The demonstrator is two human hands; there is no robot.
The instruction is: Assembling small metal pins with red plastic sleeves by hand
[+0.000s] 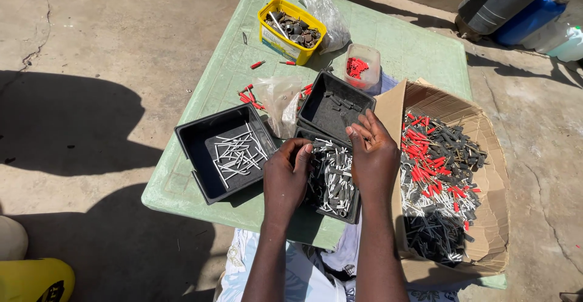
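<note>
Both bare forearms reach forward from the bottom edge, close and nearly parallel. The left hand (285, 177) is turned palm-down, its fingers curled under. The right hand (373, 156) sits slightly higher, its fingertips (357, 131) pinched together.

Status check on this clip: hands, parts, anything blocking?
Left hand and right hand over the middle black tray of grey-white pins. Grip unclear. Nothing blocking.

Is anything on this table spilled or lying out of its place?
Yes. A few red pieces lie loose on the green table, outside any container: some beside the clear plastic bag, two more near the yellow tub.
</note>
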